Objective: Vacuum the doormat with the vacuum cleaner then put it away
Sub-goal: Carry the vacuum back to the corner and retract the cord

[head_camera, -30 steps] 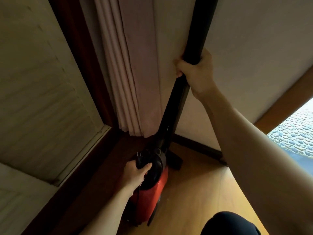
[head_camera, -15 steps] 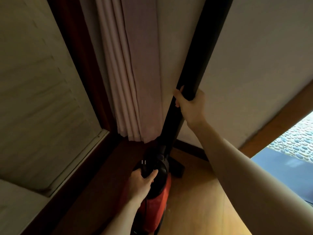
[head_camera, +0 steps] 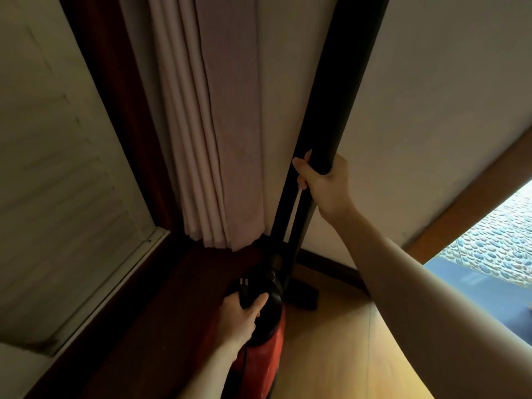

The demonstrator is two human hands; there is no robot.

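Note:
A red and black vacuum cleaner [head_camera: 266, 345] stands on the wooden floor in a room corner. Its black wand [head_camera: 342, 90] rises steeply up along the wall. My right hand [head_camera: 322, 180] grips the wand partway up. Lower down, my left hand [head_camera: 240, 315] holds the black plug with two metal prongs [head_camera: 244, 282] against the top of the vacuum body. The black floor nozzle [head_camera: 302, 293] rests on the floor by the skirting. A patterned blue doormat [head_camera: 498, 240] lies at the far right edge.
A pink curtain [head_camera: 218, 125] hangs just left of the wand. A dark wooden frame [head_camera: 121, 105] and louvred shutter [head_camera: 57, 168] fill the left side. A pale wall [head_camera: 431, 96] stands behind the wand, with wooden floor [head_camera: 339, 355] below.
My right hand has slid down the wand, which now stands closer to the camera. My left hand stays on the plug at the vacuum body. The view has moved closer to the corner.

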